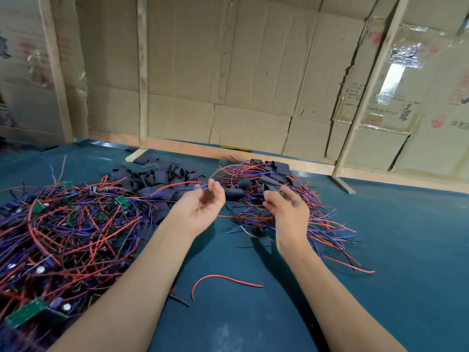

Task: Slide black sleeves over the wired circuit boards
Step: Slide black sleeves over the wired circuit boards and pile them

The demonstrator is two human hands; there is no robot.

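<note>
I see a loose red wire (pixel 223 280) lying alone on the teal table (pixel 393 250) between my forearms, cardboard walling (pixel 241 72) behind. My left hand (pixel 200 207) pinches red and blue wire ends (pixel 177 187) at its fingertips; my right hand (pixel 286 207) is curled over the sleeved pile (pixel 274 179), its grip unclear. Bare wired circuit boards (pixel 63 224) heap at left, running off frame; black sleeves (pixel 157 176) sit beyond them, partly buried under wires.

I face a wall of flattened cardboard (pixel 253 72) at twelve o'clock, braced by pale wooden battens (pixel 142 72). A teal work surface (pixel 406 237) spreads below (glossy tape (pixel 403 57) glints at two o'clock).
</note>
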